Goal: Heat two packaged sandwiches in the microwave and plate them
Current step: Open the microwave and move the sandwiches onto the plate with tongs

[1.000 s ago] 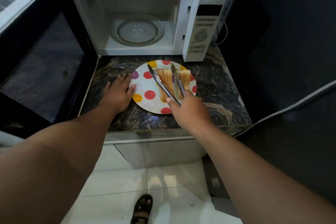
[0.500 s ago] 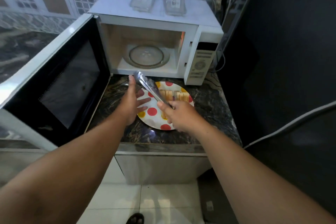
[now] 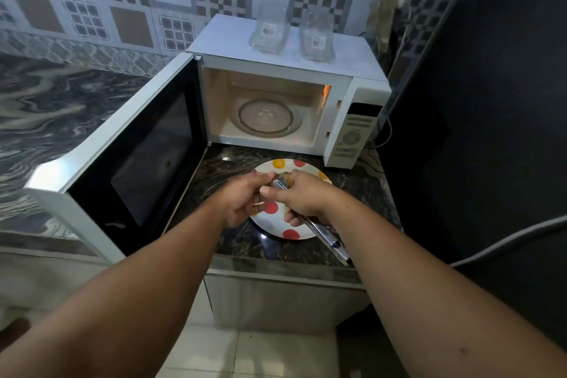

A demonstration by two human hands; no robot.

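The white microwave (image 3: 285, 70) stands with its door (image 3: 147, 144) swung wide to the left, and only the glass turntable (image 3: 266, 116) is inside. In front of it a polka-dot plate (image 3: 276, 224) lies on the dark marble counter. Both hands meet above the plate. My right hand (image 3: 303, 202) grips metal tongs (image 3: 328, 239), whose joined end points back towards me on the right. My left hand (image 3: 242, 202) pinches the tongs' tip end. The hands hide the sandwiches on the plate.
Two clear plastic sandwich packages (image 3: 270, 29) (image 3: 317, 37) stand empty on the microwave's top. The open door blocks the counter to the left. A dark wall and a grey cable (image 3: 506, 239) lie to the right. The counter's front edge (image 3: 276, 270) runs just below the plate.
My right hand has lifted the tongs off the sandwiches and turned them. My left hand left the counter beside the plate and took hold of the tongs' tips. My view has tilted upward.
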